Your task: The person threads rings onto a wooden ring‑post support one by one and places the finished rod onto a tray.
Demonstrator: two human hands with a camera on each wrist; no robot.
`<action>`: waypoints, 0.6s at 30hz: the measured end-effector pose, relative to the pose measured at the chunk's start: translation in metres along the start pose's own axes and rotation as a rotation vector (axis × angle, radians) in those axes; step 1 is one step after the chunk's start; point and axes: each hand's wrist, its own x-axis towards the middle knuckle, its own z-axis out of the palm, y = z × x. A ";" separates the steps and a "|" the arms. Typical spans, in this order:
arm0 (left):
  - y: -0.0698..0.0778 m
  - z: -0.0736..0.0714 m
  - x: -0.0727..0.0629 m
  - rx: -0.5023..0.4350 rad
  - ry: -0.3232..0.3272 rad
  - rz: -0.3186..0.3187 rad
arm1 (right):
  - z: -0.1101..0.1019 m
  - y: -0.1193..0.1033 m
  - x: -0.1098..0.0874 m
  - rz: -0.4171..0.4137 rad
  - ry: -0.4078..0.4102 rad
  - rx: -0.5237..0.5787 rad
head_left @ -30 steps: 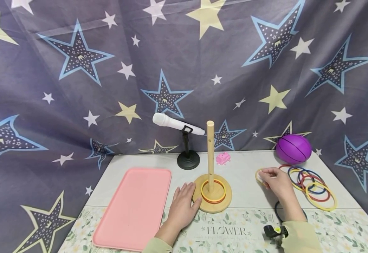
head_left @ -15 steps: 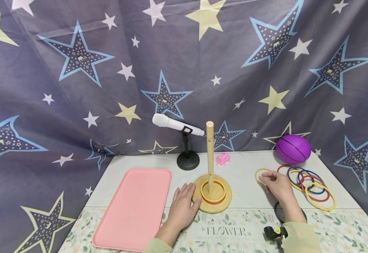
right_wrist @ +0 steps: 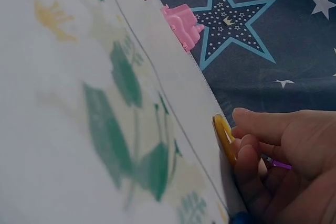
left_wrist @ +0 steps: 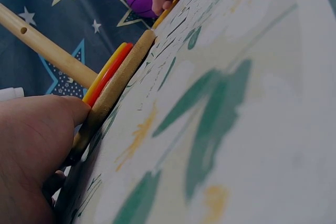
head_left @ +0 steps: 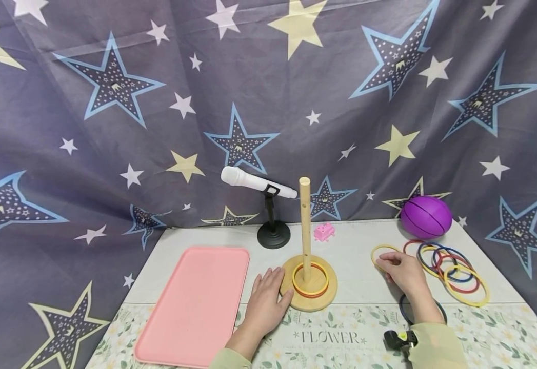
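A wooden peg (head_left: pixel 305 225) stands upright on a round wooden base (head_left: pixel 314 303). Around its foot lie a yellow ring (head_left: pixel 327 285) and a red ring (head_left: pixel 307 295). My left hand (head_left: pixel 265 305) rests at the base's left side, fingers extended, thumb against the edge; the left wrist view shows that thumb (left_wrist: pixel 73 109) close up. Over on the right, my right hand (head_left: pixel 404 271) pinches the near edge of another yellow ring (head_left: pixel 378 249). In the right wrist view this ring (right_wrist: pixel 224 137) appears edge-on at the fingertips, partly hidden by them.
Several coloured rings (head_left: pixel 469 291) overlap at the right, near a purple ball (head_left: pixel 426 217). A dark ring (head_left: pixel 403 310) lies partly under my right forearm. A pink tray (head_left: pixel 194 302) is at left; a white microphone (head_left: pixel 254 182) on a stand and a pink toy (head_left: pixel 324 232) are behind.
The yellow ring at my right hand looked narrower and tilted a second ago; now it looks wider and flatter. That hand has barely shifted, and the left hand stays in place.
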 end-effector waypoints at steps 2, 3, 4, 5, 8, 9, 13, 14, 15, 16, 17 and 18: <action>0.000 0.000 0.000 0.000 0.000 0.000 | 0.001 0.001 0.000 -0.022 0.003 -0.031; 0.000 0.000 0.000 0.001 0.000 0.000 | 0.001 0.002 0.000 -0.030 0.005 -0.048; 0.000 0.000 0.000 0.002 0.000 0.000 | 0.001 0.002 0.001 -0.038 0.008 -0.063; 0.000 0.000 0.000 0.003 0.000 0.001 | 0.002 0.003 0.001 -0.044 0.010 -0.073; 0.000 0.000 0.000 0.003 -0.004 -0.003 | 0.002 0.003 0.001 -0.046 0.016 -0.102; 0.000 0.000 0.000 0.003 -0.005 -0.005 | 0.002 0.003 0.001 -0.042 0.017 -0.108; 0.000 0.000 0.000 0.001 -0.007 -0.010 | 0.004 0.002 0.001 -0.050 0.028 -0.156; 0.000 0.000 0.000 0.001 -0.007 -0.010 | 0.004 0.002 0.001 -0.058 0.032 -0.173; 0.000 0.000 0.000 0.001 -0.006 -0.009 | 0.005 0.002 0.001 -0.065 0.038 -0.192; 0.000 0.000 0.000 0.002 -0.006 -0.008 | 0.005 0.002 0.001 -0.072 0.042 -0.209; 0.000 0.000 0.000 0.002 -0.006 -0.007 | 0.005 0.002 0.001 -0.076 0.045 -0.224; 0.000 0.000 0.000 0.002 -0.005 -0.007 | 0.006 0.002 0.001 -0.081 0.048 -0.237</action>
